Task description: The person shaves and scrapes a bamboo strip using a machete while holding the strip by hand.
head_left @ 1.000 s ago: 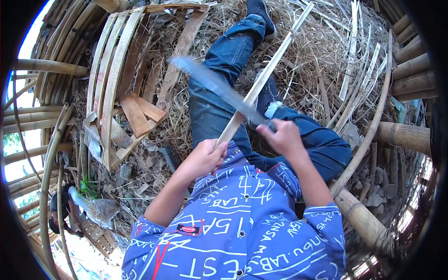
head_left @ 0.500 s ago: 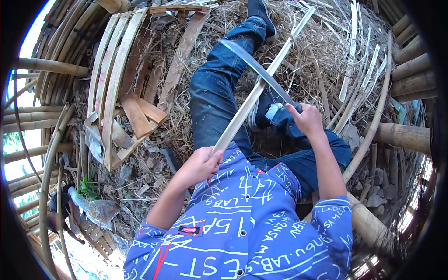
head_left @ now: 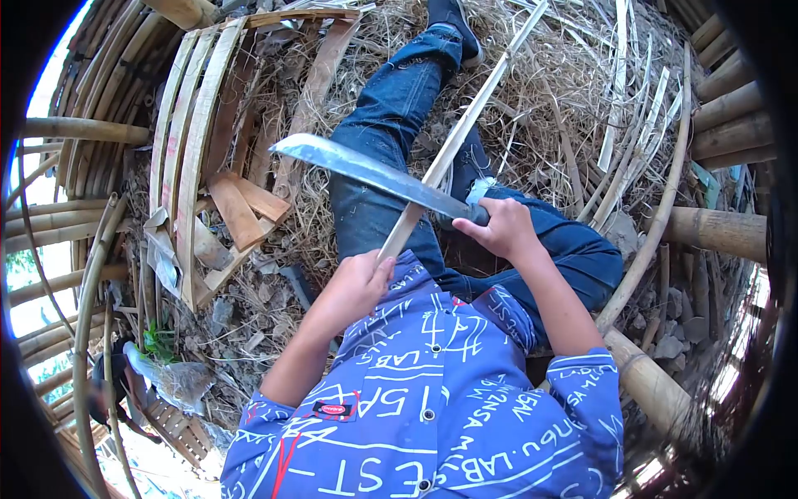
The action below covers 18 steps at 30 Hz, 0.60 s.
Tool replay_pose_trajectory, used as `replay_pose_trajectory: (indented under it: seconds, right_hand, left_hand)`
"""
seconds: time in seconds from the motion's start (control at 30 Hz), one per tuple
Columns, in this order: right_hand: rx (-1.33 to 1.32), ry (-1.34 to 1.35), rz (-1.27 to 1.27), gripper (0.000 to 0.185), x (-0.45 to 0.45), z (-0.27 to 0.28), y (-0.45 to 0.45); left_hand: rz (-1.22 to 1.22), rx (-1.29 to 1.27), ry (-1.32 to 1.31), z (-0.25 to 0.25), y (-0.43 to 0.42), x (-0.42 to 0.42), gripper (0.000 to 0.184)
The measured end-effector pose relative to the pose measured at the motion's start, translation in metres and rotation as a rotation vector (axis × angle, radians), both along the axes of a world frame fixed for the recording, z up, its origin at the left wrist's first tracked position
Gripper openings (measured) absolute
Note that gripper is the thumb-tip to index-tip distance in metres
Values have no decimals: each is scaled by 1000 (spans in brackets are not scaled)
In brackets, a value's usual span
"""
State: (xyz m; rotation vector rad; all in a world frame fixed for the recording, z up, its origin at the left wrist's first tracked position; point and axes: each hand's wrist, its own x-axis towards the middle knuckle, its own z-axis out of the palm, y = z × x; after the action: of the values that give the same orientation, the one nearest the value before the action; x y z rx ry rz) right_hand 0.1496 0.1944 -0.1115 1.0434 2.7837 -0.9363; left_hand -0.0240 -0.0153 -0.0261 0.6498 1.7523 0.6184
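Observation:
My left hand (head_left: 359, 284) is closed round the near end of a long, pale bamboo strip (head_left: 466, 121), which slants away from my lap toward the upper right. In my right hand (head_left: 504, 228) is the dark handle of a machete (head_left: 363, 167). Its long blade crosses over the strip and points to the left, above my jeans-clad leg (head_left: 366, 216). The blade overlaps the strip a little way beyond my left hand; whether its edge bites into the bamboo I cannot tell.
A wooden slatted crate (head_left: 189, 150) stands to the left with loose wood pieces (head_left: 237, 208) by it. Shavings (head_left: 532, 108) cover the ground ahead. Split strips (head_left: 619, 91) lie at the upper right. Bamboo poles (head_left: 716, 234) flank both sides. At lower left is a plastic bag (head_left: 176, 378).
My right hand has drawn the machete nearer along the strip, and the blade has swung to point left. My left hand has barely moved and keeps its hold.

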Motion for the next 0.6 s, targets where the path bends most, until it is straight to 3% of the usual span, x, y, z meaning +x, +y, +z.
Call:
replay_pose_trajectory:
  seconds: [0.17,0.27,0.33,0.4,0.47,0.53,0.6]
  right_hand:
    - [-122,-44,-279,70,26,-28,56]
    - [-43,-48,-215,68,29,-14,53]
    - [-126,45,-215,67,23,-5,30]
    - [-301,11,-210,64,14,12,10]
    - [-197,93,-110,61,6,18,-20]
    - [-213,107,20,42,-2,24,-40]
    - [-176,72,48,35,-12,22,-49]
  left_hand:
    - [118,-63,-135,16,-13,-14,29]
    - [115,-34,-182,9,-13,-15,29]
    - [156,-45,-295,4,-6,-15,29]
    - [148,-52,-289,0,3,-13,29]
    - [9,-38,-200,-4,14,-12,29]
    - [19,-52,-236,-13,14,-11,28]
    - [71,-78,-235,-19,14,-10,27]
